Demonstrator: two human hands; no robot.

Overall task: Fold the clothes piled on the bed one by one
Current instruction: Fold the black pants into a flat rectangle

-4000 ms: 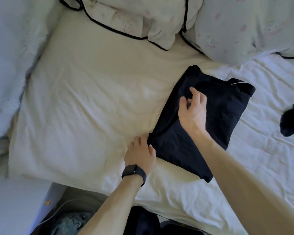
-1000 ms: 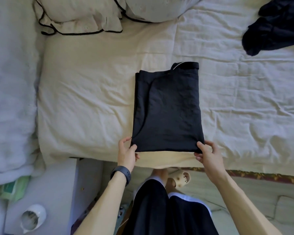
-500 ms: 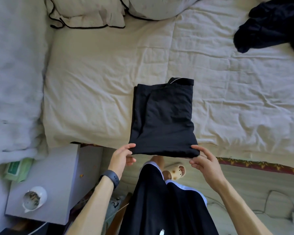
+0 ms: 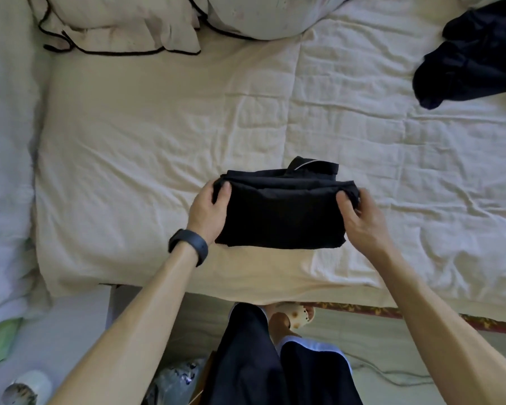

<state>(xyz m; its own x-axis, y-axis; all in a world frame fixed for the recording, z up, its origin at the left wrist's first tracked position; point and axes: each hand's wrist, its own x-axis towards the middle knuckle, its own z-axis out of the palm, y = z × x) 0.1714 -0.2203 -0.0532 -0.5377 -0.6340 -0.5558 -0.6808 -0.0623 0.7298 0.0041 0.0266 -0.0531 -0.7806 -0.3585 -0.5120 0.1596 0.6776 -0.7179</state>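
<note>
A black garment (image 4: 281, 211) lies folded over on itself near the front edge of the bed (image 4: 158, 141), forming a short wide bundle. My left hand (image 4: 209, 211) grips its upper left corner, thumb on top of the cloth. My right hand (image 4: 360, 217) grips the upper right corner the same way. A pile of dark unfolded clothes (image 4: 473, 54) sits at the far right of the bed.
Pillows with black piping (image 4: 123, 21) lie along the head of the bed. A pale blanket (image 4: 3, 141) runs down the left side. A grey bedside table (image 4: 56, 331) with a white cup (image 4: 27, 387) stands at lower left. My legs and a sandal (image 4: 295, 314) are below.
Both hands lifted the garment's near edge and carried it away from me over the far half, so the long rectangle is now half as long. The view also shifted toward the bed.
</note>
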